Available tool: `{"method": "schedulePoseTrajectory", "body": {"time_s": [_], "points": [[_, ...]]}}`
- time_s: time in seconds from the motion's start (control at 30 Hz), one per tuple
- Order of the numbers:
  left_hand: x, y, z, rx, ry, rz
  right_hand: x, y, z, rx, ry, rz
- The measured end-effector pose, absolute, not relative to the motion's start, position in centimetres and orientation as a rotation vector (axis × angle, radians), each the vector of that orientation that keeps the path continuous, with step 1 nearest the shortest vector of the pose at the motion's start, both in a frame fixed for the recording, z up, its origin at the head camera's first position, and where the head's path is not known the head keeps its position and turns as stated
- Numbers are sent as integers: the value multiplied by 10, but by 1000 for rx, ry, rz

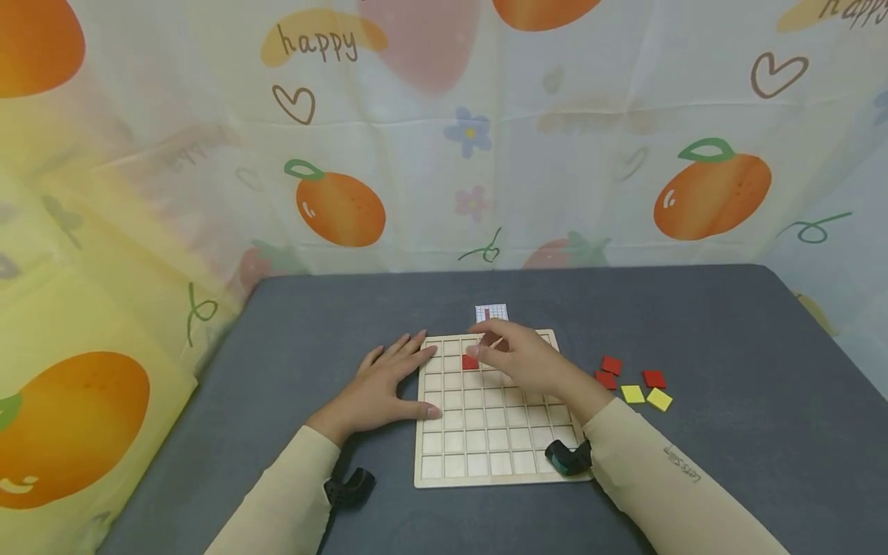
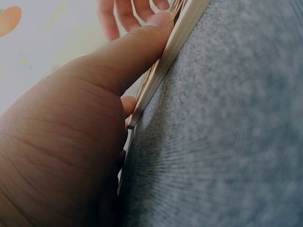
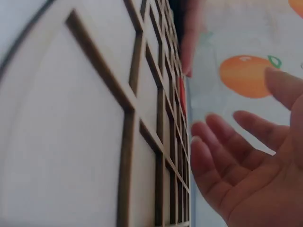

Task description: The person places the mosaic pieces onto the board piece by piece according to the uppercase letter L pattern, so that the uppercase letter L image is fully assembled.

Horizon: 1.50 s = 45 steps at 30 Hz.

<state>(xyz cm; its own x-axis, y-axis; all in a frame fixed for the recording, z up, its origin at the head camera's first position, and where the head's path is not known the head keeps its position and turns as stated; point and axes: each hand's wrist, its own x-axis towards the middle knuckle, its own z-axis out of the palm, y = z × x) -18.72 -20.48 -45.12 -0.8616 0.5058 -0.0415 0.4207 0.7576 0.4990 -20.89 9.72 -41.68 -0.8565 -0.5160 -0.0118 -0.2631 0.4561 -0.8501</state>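
Observation:
A square wooden grid board (image 1: 454,442) lies on the dark grey table, a red square tile (image 1: 469,362) sitting in one of its upper left cells. My left hand (image 1: 381,391) rests at the board's left side, fingers spread and thumb on the border, as the left wrist view also shows. Over the upper part of the board hovers my right hand (image 1: 530,358), just beside the red tile. Its fingers are loosely bent and apart from the thumb in the right wrist view, with nothing between them. That hand and forearm hide some of the upper right cells.
To the right of the board lie several loose tiles, among them a red tile (image 1: 654,378) and a yellow tile (image 1: 659,399). A small printed grid card (image 1: 492,311) lies behind the board, partly covered by the right hand. A patterned cloth (image 1: 416,193) hangs behind the table.

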Motion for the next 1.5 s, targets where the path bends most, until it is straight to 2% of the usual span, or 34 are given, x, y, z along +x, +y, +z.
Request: {"method": "schedulePoseTrajectory", "body": {"time_s": [0.53, 1.0, 1.5], "points": [[-187, -204, -452, 751, 2794, 753, -198, 156, -402, -659, 2212, -1722], [-186, -204, -451, 753, 2790, 752, -186, 226, -394, -572, 2396, -1692], [-186, -204, -451, 757, 2792, 760, -185, 273, -416, -402, 2583, -1564]]}}
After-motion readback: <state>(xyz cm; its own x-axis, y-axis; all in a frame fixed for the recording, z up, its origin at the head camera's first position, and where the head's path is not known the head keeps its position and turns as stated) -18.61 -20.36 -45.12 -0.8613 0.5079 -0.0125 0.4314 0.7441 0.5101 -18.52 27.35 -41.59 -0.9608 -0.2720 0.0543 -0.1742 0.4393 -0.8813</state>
